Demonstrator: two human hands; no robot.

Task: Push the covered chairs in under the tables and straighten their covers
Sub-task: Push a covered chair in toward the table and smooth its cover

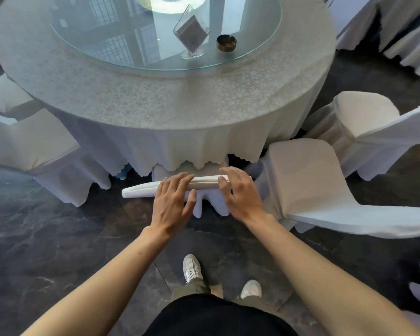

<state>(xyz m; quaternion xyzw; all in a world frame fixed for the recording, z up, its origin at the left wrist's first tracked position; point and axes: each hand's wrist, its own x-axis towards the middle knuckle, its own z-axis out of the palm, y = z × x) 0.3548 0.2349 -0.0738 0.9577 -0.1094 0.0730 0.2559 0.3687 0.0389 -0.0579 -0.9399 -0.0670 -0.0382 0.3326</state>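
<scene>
A white-covered chair (141, 191) stands straight ahead of me, its seat tucked under the round table (141, 105). Only the top edge of its backrest and the cover's hem show. My left hand (172, 204) lies over the middle of that top edge, fingers curled on it and thumb on the near side. My right hand (238, 190) rests on the edge's right end the same way. A second covered chair (308, 185) stands out from the table at my right, its seat fully exposed.
Another covered chair (29, 144) sits at the left and one more (364, 122) at the far right. A glass turntable (160, 52) carries a clear card stand (192, 35) and a dark ashtray (226, 42). The floor is dark stone tile (46, 238).
</scene>
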